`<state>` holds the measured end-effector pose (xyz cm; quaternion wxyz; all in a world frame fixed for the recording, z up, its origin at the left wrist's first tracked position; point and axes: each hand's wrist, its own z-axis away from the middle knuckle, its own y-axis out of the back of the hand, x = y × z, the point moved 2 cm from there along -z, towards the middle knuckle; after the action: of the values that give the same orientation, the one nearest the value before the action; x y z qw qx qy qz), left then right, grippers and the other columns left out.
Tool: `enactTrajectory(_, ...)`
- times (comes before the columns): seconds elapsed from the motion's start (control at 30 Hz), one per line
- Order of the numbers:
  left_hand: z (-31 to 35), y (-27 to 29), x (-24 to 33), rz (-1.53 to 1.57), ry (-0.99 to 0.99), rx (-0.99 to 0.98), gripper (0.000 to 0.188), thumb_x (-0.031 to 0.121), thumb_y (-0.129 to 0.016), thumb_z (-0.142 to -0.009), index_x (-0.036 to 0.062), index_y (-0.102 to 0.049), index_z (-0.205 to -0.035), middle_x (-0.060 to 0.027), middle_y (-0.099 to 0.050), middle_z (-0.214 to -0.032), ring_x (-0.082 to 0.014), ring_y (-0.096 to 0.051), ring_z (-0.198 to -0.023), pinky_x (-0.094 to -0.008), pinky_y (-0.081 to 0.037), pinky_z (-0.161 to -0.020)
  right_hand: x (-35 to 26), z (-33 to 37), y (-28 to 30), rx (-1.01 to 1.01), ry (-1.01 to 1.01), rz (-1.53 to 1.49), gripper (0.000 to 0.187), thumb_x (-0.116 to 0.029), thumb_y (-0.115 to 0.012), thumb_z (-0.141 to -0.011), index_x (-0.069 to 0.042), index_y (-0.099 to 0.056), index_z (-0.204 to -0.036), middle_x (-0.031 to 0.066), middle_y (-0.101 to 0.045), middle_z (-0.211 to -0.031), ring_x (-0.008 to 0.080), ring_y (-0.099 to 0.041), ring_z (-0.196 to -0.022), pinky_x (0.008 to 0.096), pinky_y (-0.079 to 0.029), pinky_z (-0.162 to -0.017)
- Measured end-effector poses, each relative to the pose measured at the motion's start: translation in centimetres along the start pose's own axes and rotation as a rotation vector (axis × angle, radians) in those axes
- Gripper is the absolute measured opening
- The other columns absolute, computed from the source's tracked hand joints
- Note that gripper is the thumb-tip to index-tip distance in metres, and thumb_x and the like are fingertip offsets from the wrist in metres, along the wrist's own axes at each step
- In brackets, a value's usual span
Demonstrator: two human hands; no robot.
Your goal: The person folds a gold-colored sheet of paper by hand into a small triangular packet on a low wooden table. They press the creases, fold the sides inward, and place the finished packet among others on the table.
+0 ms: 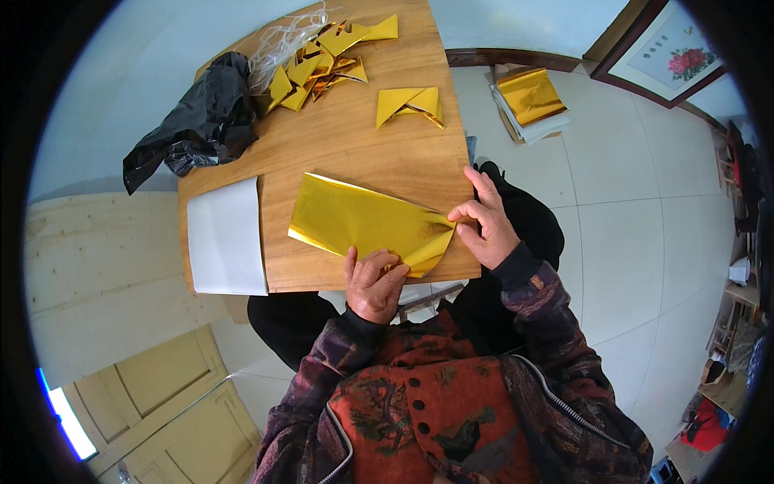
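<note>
A sheet of gold foil paper (355,214), folded into a long strip, lies slantwise near the front edge of the wooden table. My right hand (489,226) pinches its right corner between thumb and forefinger, with another finger raised. That end of the foil is creased and bends upward. My left hand (376,284) is closed on the near edge, its curled fingers pressing on the foil. Beyond the strip sits a folded gold foil piece (409,105), with a heap of similar gold pieces (318,64) farther left.
A white sheet stack (226,236) lies at the left of the wooden table (278,153). Behind it are a crumpled black plastic bag (205,113) and clear plastic wrapping (286,44). On the floor at right rests a paper stack topped with gold foil (532,95); a framed picture (665,52) stands beyond.
</note>
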<state>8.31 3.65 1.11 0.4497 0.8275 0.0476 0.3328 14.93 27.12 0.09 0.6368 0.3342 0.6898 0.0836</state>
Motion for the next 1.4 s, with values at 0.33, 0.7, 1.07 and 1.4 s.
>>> enactTrajectory(0.33,-1.7,0.8,-0.9,0.303,0.326,0.058,0.007,0.005,-0.071,-0.078,0.0048,-0.067,-0.084,-0.0092,-0.065,-0.086,-0.0274,-0.06,-0.083,-0.0377,-0.045,-0.079,0.2,-0.2,-0.1,0.016,0.004,-0.014,0.01,-0.003,-0.067,-0.077,-0.006,-0.063,-0.085,0.0189,-0.033,-0.152,0.0462,-0.027,-0.139,0.048,-0.024,-0.114)
enactTrajectory(0.7,-4.8,1.3,-2.7,0.186,0.444,-0.113,0.014,0.014,-0.066,-0.088,0.0022,-0.062,-0.082,-0.0119,-0.061,-0.066,-0.0253,-0.06,-0.061,-0.0346,-0.047,-0.057,0.1,-0.5,-0.4,0.017,-0.028,0.001,0.007,-0.001,-0.066,-0.08,-0.004,-0.059,-0.082,0.0159,-0.031,-0.154,0.0383,-0.023,-0.144,0.0422,-0.028,-0.112)
enactTrajectory(1.07,-5.5,0.8,-2.8,-0.009,0.451,-0.147,0.016,0.019,-0.068,-0.085,0.008,-0.059,-0.078,-0.0121,-0.063,-0.073,-0.0346,-0.061,-0.071,-0.0441,-0.047,-0.064,-1.1,-1.0,-0.3,0.096,0.008,0.138,0.016,-0.005,-0.071,-0.073,-0.005,-0.055,-0.075,0.017,-0.045,-0.144,0.0468,-0.038,-0.133,0.049,-0.034,-0.108)
enactTrajectory(1.4,-5.8,0.7,-2.7,-0.06,0.429,-0.147,0.016,0.019,-0.069,-0.085,0.0085,-0.058,-0.077,-0.0103,-0.064,-0.074,-0.0324,-0.062,-0.071,-0.0422,-0.047,-0.064,-1.8,-1.2,-0.6,0.117,0.017,0.244,0.016,-0.002,-0.067,-0.072,-0.006,-0.052,-0.074,0.0158,-0.048,-0.14,0.044,-0.041,-0.131,0.0482,-0.036,-0.105)
